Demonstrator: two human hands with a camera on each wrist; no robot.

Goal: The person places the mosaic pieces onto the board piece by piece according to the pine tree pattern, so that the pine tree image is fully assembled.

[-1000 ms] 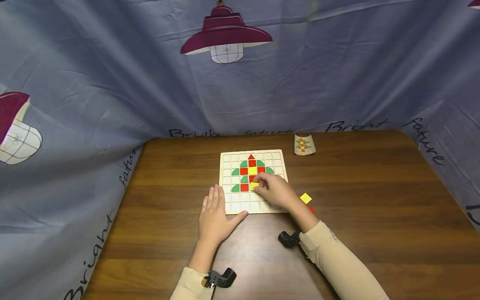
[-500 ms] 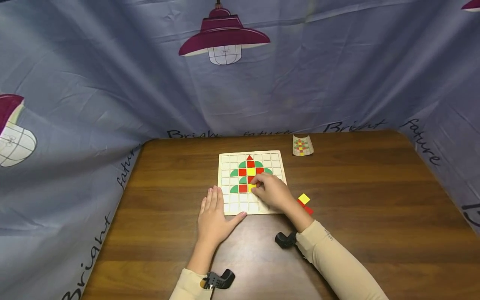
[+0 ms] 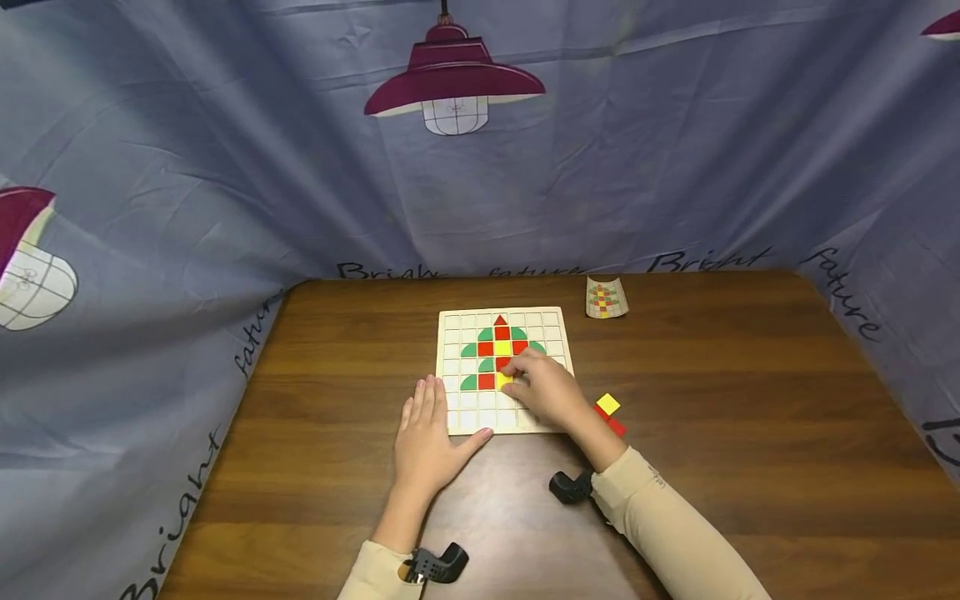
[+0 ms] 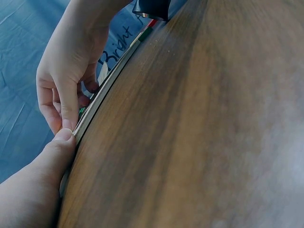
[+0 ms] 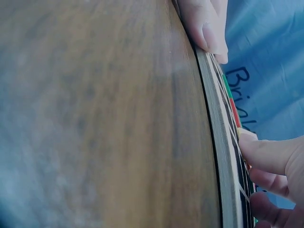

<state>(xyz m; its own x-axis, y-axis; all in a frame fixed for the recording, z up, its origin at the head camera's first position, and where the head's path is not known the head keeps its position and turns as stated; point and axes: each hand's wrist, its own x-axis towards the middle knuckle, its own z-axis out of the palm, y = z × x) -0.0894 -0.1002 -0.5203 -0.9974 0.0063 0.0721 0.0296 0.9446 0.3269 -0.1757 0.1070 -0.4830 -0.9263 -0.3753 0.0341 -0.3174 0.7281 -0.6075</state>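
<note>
A pale wooden grid board (image 3: 468,417) lies on the table, bearing a tree-like pattern of red, yellow and green tiles. My left hand (image 3: 426,442) rests at its near left corner, fingers straight along the left side and thumb at the front edge. Over the board, my right hand (image 3: 551,387) has thumb and index finger at a yellow square tile (image 3: 504,381), beside a red square tile (image 3: 486,381). In the right wrist view the thumb (image 5: 266,153) touches that tile's edge. My right hand hides part of the pattern's right side.
Right of the board lie a loose yellow square tile (image 3: 608,404) and red pieces (image 3: 616,427), partly overlapping. A curled card (image 3: 606,298) printed with a similar tree pattern is at the table's back edge. A patterned curtain (image 3: 480,192) hangs behind the table.
The yellow tile under my right fingers has shifted slightly and now sits in line with the red one beside it. My left hand stays put; the head view has tilted a little.
</note>
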